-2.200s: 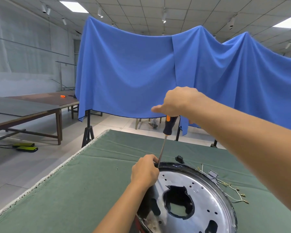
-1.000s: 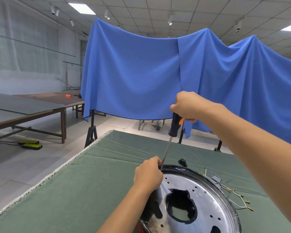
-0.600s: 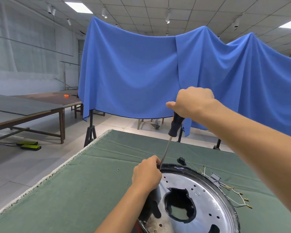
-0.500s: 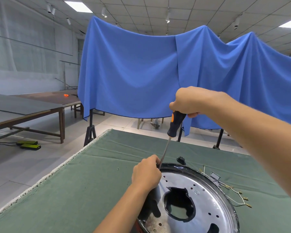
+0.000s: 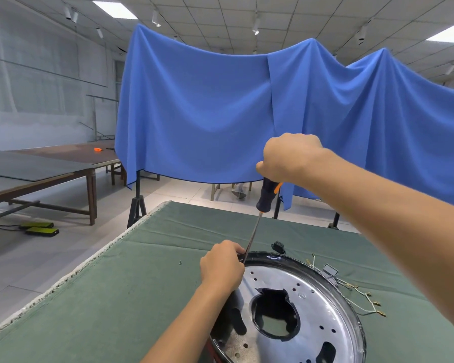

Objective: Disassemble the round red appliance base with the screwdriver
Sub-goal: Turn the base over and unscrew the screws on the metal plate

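Note:
The round appliance base (image 5: pixel 312 297) lies on the green table at the lower right, its shiny metal plate with holes and a large dark opening facing up; a sliver of red shows at its lower left edge. My left hand (image 5: pixel 222 265) grips the base's far left rim. My right hand (image 5: pixel 290 158) grips the top of the black and orange handle of the screwdriver (image 5: pixel 257 218), which stands nearly upright. The screwdriver's tip meets the rim right beside my left fingers, and the contact point is hidden.
The green cloth-covered table (image 5: pixel 129 284) has its left edge running diagonally. Loose wires with terminals (image 5: pixel 362 297) and a small black part (image 5: pixel 278 247) lie behind the base. A tiny screw (image 5: pixel 180 262) lies on the cloth. Blue drapes (image 5: pixel 220 113) hang behind; wooden tables (image 5: pixel 37 171) stand left.
My right hand has turned on the screwdriver handle, regripping it, while the tip stays at the same spot on the rim. My left hand has kept its hold on the base.

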The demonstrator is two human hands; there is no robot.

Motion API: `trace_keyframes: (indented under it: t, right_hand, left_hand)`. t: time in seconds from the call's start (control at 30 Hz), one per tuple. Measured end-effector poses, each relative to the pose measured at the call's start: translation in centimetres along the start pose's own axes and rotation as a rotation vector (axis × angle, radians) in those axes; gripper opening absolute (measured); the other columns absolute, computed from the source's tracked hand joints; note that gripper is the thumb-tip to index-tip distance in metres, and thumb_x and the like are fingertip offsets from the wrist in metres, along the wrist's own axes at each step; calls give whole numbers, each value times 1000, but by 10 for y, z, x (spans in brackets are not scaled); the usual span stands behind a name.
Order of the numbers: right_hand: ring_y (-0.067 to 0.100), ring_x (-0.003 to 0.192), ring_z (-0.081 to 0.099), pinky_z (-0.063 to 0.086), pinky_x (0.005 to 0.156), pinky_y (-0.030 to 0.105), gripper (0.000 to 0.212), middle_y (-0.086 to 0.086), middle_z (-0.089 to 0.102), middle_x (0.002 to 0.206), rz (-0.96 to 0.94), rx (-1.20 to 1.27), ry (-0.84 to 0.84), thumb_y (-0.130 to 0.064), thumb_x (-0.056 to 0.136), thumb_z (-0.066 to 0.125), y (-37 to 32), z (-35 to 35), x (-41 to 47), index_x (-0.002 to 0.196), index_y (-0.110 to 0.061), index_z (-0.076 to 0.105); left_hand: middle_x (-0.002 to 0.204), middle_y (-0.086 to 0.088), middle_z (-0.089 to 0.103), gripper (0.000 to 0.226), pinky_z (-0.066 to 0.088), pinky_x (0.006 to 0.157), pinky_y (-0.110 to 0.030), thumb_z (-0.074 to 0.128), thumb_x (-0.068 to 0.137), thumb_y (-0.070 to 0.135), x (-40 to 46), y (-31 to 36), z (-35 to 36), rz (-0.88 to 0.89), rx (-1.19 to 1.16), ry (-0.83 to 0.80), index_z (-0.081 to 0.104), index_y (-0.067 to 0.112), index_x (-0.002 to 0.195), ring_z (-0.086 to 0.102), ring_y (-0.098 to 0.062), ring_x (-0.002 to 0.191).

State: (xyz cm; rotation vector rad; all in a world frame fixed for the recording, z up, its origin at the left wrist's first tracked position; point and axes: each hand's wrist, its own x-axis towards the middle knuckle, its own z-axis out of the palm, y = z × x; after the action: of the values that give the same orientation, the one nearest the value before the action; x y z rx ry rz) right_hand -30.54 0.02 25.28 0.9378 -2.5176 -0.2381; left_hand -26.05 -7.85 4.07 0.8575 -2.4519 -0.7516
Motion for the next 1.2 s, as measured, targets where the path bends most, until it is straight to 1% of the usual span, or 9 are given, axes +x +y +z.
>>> trace_keyframes:
  t: [0.1,0.17,0.3,0.37,0.57,0.73,0.8,0.97,1.2]
  right_hand:
    - [22,56,59,46,48,24,8,6,63,67,-81,375,-223,-17,83,54,6,-10,0,79,-10,55]
    - [24,69,69,55,51,29,23,8,65,88,-94,536,-296,-15,79,60,7,-8,0,99,-11,50]
    - [16,51,53,32,48,24,41,1,56,72,5,220,44,-55,86,51,-1,10,-4,75,-16,47]
    - [17,50,43,24,48,26,45,2,49,63,23,126,151,-48,95,44,-3,11,-4,66,-14,43]
    - [29,78,73,58,53,30,23,15,70,88,-90,605,-319,-11,82,51,9,-8,4,103,-1,58]
    - [20,51,60,41,46,24,40,3,60,74,-20,364,-39,-50,89,53,6,8,-3,80,-12,50]
    - [18,53,50,33,46,27,32,6,54,77,-40,359,71,-39,96,46,4,16,-2,80,-11,43]
    - [32,69,71,56,52,30,28,19,70,89,-141,720,-193,-13,85,48,-6,0,0,109,0,56]
    - [21,45,64,48,49,25,34,8,70,73,-144,506,16,-42,90,52,-8,5,1,87,-9,58]
  left_hand:
    - [89,2,70,38,39,65,-27,56,77,7,0,0,-1,1,11,-11,72,36,96,58,-25,81]
    - [84,0,70,38,40,63,-27,54,74,5,0,0,-2,8,-9,-21,73,33,91,55,-26,78]
    - [85,1,71,39,41,63,-26,56,75,7,1,-1,-2,11,-56,-29,73,36,95,56,-24,77]
    - [90,2,72,39,43,64,-25,57,77,8,3,-2,-2,9,-71,-43,73,36,98,59,-24,83]
    - [95,-5,72,45,51,82,-27,41,75,-8,5,-7,-10,-69,-339,4,75,16,92,64,-19,92]
    - [87,-5,71,42,47,75,-23,42,74,-10,4,-5,-10,-82,-339,39,75,16,77,61,-19,86]
    - [88,-7,72,42,47,75,-24,41,73,-10,4,-5,-10,-84,-331,38,75,15,77,61,-21,86]
    - [86,-8,71,42,45,71,-24,41,72,-9,2,-5,-11,-81,-321,36,75,14,78,61,-23,85]
    - [88,-5,71,44,46,73,-24,40,72,-9,2,-5,-10,-66,-293,18,75,16,81,61,-21,89]
